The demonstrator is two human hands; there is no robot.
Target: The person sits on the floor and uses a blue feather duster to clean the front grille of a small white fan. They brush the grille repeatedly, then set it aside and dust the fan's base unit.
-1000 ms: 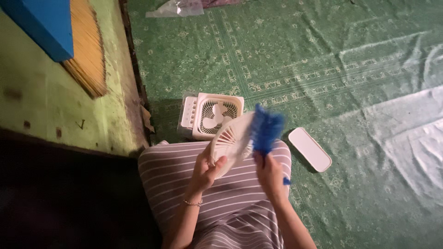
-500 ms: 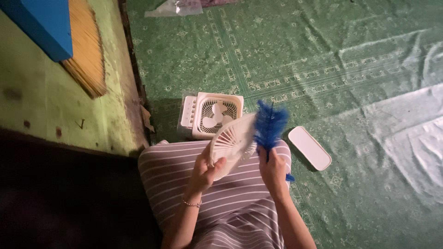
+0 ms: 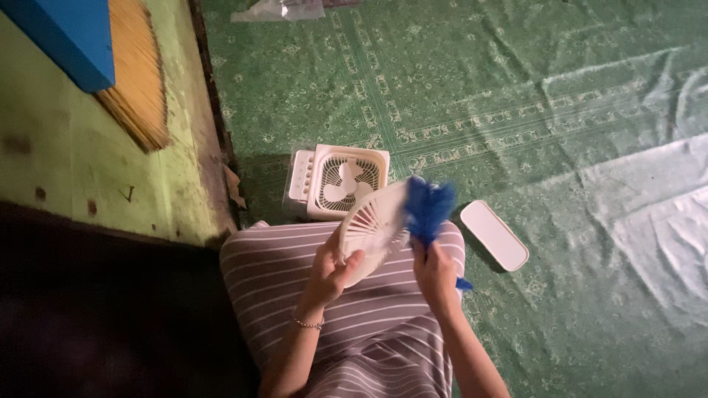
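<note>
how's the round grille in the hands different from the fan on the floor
The grille is a thin round slatted disc, tilted and held in the left hand; the fan is a boxy square unit lying on the green mat, blades exposed. A blue duster touches only the grille. Both are white.

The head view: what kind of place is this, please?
Probably a room in a home, with the person sitting on the floor. A green patterned floor covering is spread out, a straw broom leans by the green wall, and a small white fan stands on the floor.
</note>
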